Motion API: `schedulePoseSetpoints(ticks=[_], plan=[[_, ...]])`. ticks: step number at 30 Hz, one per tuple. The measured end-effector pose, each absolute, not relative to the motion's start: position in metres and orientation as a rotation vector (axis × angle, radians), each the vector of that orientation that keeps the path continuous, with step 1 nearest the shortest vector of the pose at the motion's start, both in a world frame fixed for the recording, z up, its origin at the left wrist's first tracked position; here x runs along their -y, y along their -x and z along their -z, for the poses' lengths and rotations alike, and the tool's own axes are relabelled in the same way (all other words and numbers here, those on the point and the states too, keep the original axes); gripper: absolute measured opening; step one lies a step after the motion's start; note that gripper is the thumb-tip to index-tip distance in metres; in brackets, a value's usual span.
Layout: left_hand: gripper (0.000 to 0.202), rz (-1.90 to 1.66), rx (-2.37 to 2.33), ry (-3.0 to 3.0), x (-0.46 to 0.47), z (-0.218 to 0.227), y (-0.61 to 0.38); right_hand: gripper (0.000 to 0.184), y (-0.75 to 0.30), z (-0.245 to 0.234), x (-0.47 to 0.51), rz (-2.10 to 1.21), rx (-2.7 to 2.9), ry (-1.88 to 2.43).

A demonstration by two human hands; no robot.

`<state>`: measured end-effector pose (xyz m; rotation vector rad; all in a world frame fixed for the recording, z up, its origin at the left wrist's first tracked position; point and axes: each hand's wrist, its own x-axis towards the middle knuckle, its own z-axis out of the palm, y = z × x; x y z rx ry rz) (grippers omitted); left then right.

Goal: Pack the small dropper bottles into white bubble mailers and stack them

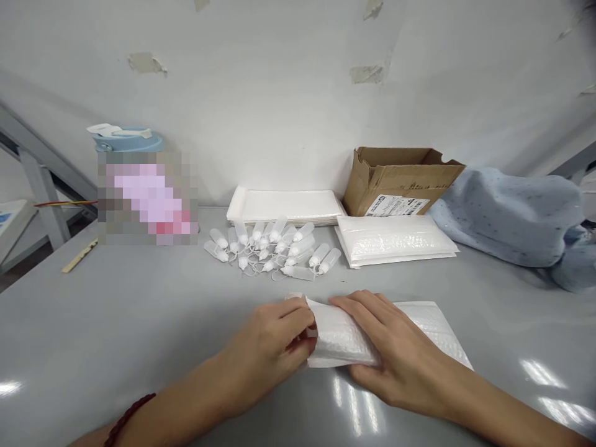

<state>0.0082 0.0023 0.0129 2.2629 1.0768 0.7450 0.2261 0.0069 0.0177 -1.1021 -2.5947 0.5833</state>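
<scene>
A white bubble mailer (342,338) lies crosswise on the grey table in front of me. My left hand (284,335) pinches its left, flap end, with the fingers curled in and the fingertips partly hidden. Across the middle of the mailer lies my right hand (391,347), thumb at the near edge and fingers over the far edge, gripping it. Beyond my hands sits a loose heap of small clear squeeze bottles (298,273) with white caps and looped tethers. Two or so more bubble mailers (395,239) are stacked to the right of the bottles.
Against the wall lies a pile of flat white mailers (288,205). An open cardboard box (405,180) stands beside it, with blue speckled cloth (512,214) to the right. At the left are a blue lidded container (128,141), a blurred pink item (151,192) and a yellowish strip (80,256).
</scene>
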Motion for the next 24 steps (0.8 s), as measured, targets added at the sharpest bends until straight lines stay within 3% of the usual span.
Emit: schedulePoseSetpoints(ticks=[6, 13, 18, 24], plan=[[0.022, -0.463, -0.93, -1.81, -0.002, -0.03, -0.01, 0.064, -0.225, -0.021, -0.008, -0.605, 2.595, 1.117], [0.025, -0.786, -1.514, -2.051, -0.027, -0.024, 0.017, 0.06, -0.23, -0.024, -0.011, -0.592, 2.674, 1.218], [0.042, -0.327, -1.662, -2.263, -0.041, -0.005, 0.017, 0.062, -0.231, -0.025, -0.008, -0.589, 2.757, 1.185], [0.037, -0.138, -1.71, -2.282, -0.042, -0.006, 0.013, 0.062, -0.23, -0.025, -0.008, -0.596, 2.784, 1.171]])
